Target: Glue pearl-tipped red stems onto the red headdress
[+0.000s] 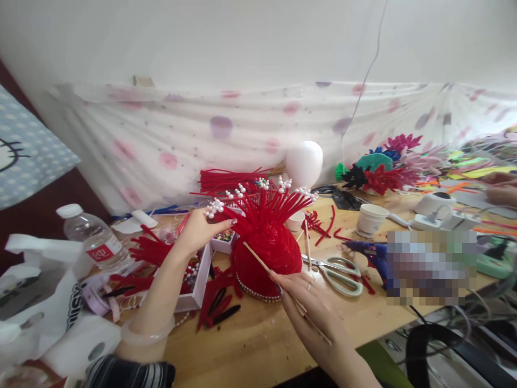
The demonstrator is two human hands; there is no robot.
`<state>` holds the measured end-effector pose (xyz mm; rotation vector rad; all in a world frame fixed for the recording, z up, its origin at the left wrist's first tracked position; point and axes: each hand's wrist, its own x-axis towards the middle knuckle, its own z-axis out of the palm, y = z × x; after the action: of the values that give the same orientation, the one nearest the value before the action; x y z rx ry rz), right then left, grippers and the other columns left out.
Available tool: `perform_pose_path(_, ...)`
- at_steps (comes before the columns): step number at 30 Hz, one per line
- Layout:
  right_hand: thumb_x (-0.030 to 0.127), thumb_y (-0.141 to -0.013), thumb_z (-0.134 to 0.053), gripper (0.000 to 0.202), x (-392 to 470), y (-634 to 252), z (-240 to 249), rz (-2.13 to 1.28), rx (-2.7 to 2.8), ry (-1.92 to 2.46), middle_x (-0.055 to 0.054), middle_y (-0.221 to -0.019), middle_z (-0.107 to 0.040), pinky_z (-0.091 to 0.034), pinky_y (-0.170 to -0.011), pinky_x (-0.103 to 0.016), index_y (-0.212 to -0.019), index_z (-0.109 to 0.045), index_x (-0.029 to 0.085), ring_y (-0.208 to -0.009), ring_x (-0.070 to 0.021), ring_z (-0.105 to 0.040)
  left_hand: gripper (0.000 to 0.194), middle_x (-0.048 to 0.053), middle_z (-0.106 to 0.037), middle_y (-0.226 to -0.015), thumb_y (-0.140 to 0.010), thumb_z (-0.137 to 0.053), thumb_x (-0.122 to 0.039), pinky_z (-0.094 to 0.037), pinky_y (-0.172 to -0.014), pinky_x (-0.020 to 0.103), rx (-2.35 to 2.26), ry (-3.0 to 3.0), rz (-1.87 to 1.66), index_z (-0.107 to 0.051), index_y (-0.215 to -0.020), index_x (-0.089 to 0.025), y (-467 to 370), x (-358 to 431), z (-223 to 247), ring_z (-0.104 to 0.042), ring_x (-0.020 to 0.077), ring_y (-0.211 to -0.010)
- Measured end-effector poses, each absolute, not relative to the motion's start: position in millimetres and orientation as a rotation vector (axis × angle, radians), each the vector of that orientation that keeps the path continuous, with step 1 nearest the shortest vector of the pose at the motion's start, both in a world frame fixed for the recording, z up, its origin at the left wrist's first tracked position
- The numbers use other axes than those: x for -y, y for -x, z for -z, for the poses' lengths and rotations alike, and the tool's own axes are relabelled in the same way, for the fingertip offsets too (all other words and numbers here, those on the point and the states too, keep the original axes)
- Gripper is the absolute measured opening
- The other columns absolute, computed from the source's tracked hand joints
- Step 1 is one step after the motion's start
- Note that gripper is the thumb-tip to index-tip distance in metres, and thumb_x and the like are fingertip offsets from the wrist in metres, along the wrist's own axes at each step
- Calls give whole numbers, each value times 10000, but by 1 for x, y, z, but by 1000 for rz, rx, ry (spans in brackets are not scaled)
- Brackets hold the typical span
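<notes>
A red dome-shaped headpiece [269, 250] stands on the wooden table, with pearl beads along its lower edge and red stems fanning up to white bead clusters. My left hand [205, 229] is at its upper left, thumb and fingers closed by a red stem below a white bead cluster [215, 207]. In my right hand [309, 302] is a thin wooden stick [256, 257], pinched between the fingers, its tip in front of the dome's left side. More thin sticks lie along the palm of that hand.
Scissors [341, 275], a paper cup [371, 220] and a blue glue gun [369, 253] lie to the right. A white box [202, 283] of beads and a water bottle [95, 240] are at left. A white foam head [304, 163] stands behind. Another person's hands [501, 188] show far right.
</notes>
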<state>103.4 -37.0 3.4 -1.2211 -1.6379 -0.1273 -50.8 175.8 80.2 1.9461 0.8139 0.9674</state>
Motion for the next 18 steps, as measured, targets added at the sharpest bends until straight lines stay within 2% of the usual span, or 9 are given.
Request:
perform_pose_path(5, 40, -897, -529, 443, 36, -105, 0, 101, 1585, 1216, -61, -1120, -691, -512, -891, -321, -1282, -555, 258, -1003, -168, -641, 287, 60, -772, -854, -653, -773, -381, -530, -678, 309, -816, -1944, -958, -718, -819, -155, 51, -177, -80, -704, 231, -756)
perform_pose_path(13, 168, -908, -574, 192, 36, -104, 3, 105, 1396, 1392, -36, -944, -717, -520, -784, -309, -1067, -661, 233, -875, -175, -668, 319, 75, -770, -879, -664, -772, -400, -534, -696, 328, -847, -1977, -960, -718, -859, -153, 52, -179, -77, -708, 240, -781)
perform_pose_path(18, 92, -906, -532, 308, 41, -106, -4, 68, 1569, 1265, -54, -999, -707, -528, -820, -312, -1169, -602, 236, -920, -175, -666, 320, 67, -770, -876, -661, -775, -414, -541, -698, 333, -856, -2003, -969, -713, -850, -164, 53, -180, -78, -709, 240, -779)
